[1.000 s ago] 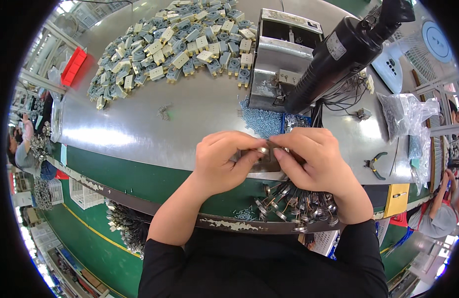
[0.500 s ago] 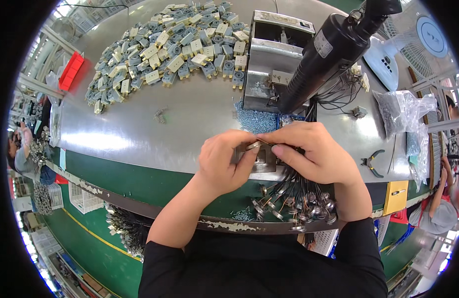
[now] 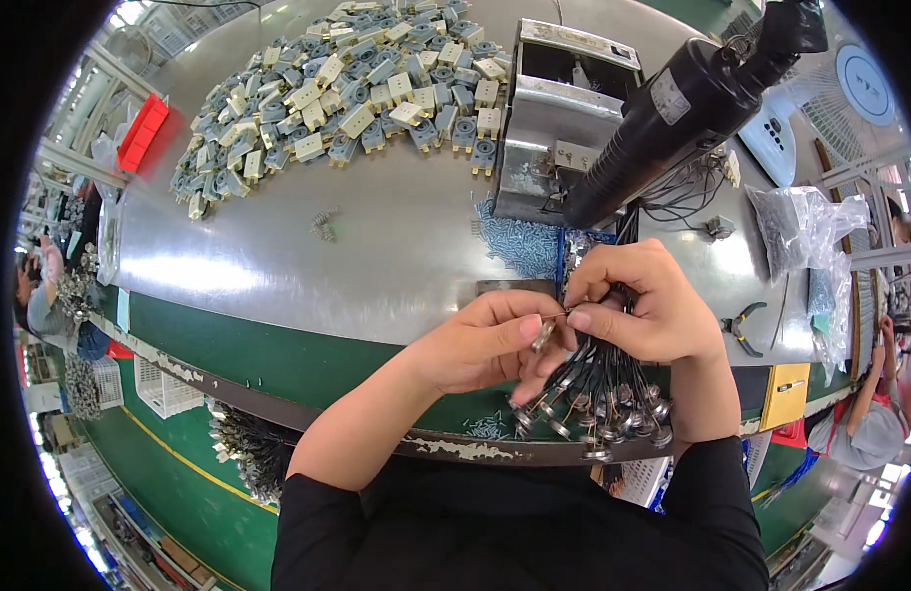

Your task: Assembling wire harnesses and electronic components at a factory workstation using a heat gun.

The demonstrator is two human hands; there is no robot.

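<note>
in the head view, the left hand (image 3: 475, 345) sits over the near edge of the steel worktable (image 3: 376, 256), its fingers curled in and its thumb and forefinger pinching a small silvery metal part (image 3: 542, 335). the right hand (image 3: 638, 305) is just beside it, the fingertips of the two hands nearly meeting at that part. the right hand is closed around a bundle of thin black wires (image 3: 598, 369), which hangs down from its palm; each wire ends in a small round metal cap, and those caps (image 3: 613, 424) cluster below both hands at the table's green front edge.

just beyond the hands lies a patch of small pale blue screws (image 3: 519, 246). above that stands a grey metal fixture box (image 3: 559, 128), and a black electric screwdriver (image 3: 687, 108) hangs tilted over its right side. a large heap of grey and cream plastic switch housings (image 3: 347, 89) covers the far left of the table. to the right lie clear plastic bags (image 3: 805, 231) and a pair of pliers (image 3: 741, 325). a red bin (image 3: 142, 131) sits at the far left rim.
</note>
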